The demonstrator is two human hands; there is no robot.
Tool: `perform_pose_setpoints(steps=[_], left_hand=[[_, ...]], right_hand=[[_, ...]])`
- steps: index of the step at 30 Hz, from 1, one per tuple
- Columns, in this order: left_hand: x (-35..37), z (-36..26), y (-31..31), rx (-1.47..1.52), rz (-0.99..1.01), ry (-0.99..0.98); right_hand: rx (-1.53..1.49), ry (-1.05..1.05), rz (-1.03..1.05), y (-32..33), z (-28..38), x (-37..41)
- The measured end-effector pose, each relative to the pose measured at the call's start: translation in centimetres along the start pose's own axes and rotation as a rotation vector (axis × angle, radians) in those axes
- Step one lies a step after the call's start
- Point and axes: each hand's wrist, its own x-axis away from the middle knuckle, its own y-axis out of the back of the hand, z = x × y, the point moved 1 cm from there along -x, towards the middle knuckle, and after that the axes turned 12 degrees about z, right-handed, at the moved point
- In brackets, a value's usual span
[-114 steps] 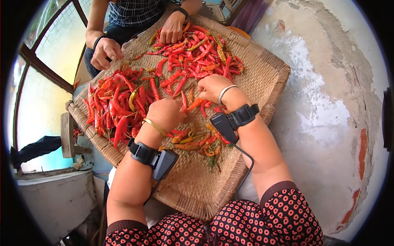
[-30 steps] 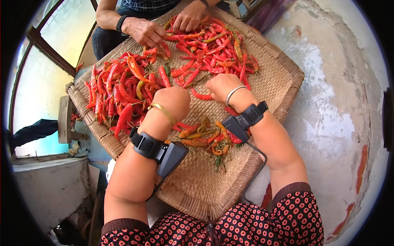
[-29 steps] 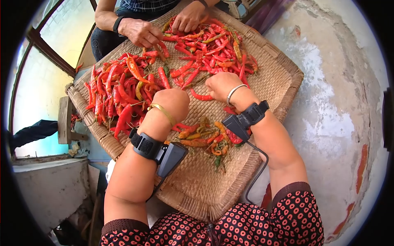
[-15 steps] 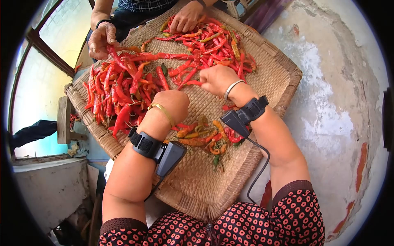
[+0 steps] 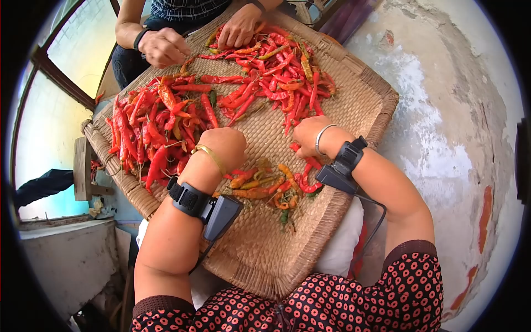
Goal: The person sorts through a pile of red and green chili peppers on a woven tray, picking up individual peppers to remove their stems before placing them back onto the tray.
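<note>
My left hand (image 5: 225,145), with a gold bangle at its wrist, is closed over the middle of the woven tray (image 5: 260,260). Its fingers are turned away, so whatever they hold is hidden. Over the tray's right side, my right hand (image 5: 311,134) is curled, with a red chili pepper (image 5: 295,147) showing at its fingertips. A large heap of red chili peppers (image 5: 138,127) lies left of my hands, and another pile (image 5: 282,66) covers the far side. Nearer me is a small group of orange and wrinkled chili peppers (image 5: 265,185).
Across the tray, another person's hand (image 5: 167,47) is near the left heap and their other hand (image 5: 238,29) is on the far pile. A stained wall (image 5: 431,144) stands at the right; a window (image 5: 50,138) is at the left.
My right hand has moved down and right, away from the far pile. My left hand has shifted slightly left and down. The other person's hand has drawn up from the left heap.
</note>
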Motion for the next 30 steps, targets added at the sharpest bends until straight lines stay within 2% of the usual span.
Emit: perform_pose_setpoints(steps=[4,6,7,9,11,12,13,15,16,18,19,26,28,30], left_hand=[[0.3,0.0,0.3,-0.003,0.003,-0.007],[0.2,0.0,0.3,0.002,-0.011,0.002],[0.2,0.0,0.2,0.003,-0.022,0.011],[0.1,-0.1,0.0,-0.001,-0.020,0.000],[0.1,-0.1,0.0,-0.004,-0.022,-0.012],[0.2,0.0,0.0,0.010,-0.019,-0.004],[0.2,0.1,0.0,0.026,-0.015,0.004],[0.2,0.0,0.1,0.020,-0.022,0.005],[0.3,0.0,0.2,0.012,-0.027,0.006],[0.5,-0.6,0.8,0.012,0.024,0.013],[0.5,-0.7,1.0,0.009,0.071,0.021],[0.6,-0.5,0.7,-0.006,0.066,0.003],[0.1,-0.1,0.0,0.008,-0.028,-0.041],[-0.2,0.0,-0.4,0.004,-0.025,-0.044]], right_hand=[[-0.042,-0.005,0.011,0.6,0.1,-0.5],[-0.135,0.096,-0.023,1.9,0.1,0.3],[-0.237,0.189,-0.128,1.9,-0.7,-0.2],[-0.737,0.425,-0.495,2.6,-1.3,-0.4],[-1.207,0.487,-0.637,3.2,-1.0,-0.5],[-0.938,0.463,-0.731,3.2,-1.4,-0.5],[-0.938,0.461,-0.730,2.9,-1.7,-0.2],[-0.243,0.075,-0.230,2.0,-1.8,0.6],[-0.241,0.075,-0.228,1.3,-2.1,0.5],[-0.031,-0.049,0.065,-0.8,-2.7,-0.2],[-0.035,-0.049,0.066,-1.3,-2.9,-0.4],[0.013,-0.064,0.097,-2.2,-2.2,-1.3],[-0.071,0.056,-0.025,-2.6,-2.5,-1.4],[-0.111,0.142,-0.073,-1.6,-2.6,-1.4]])
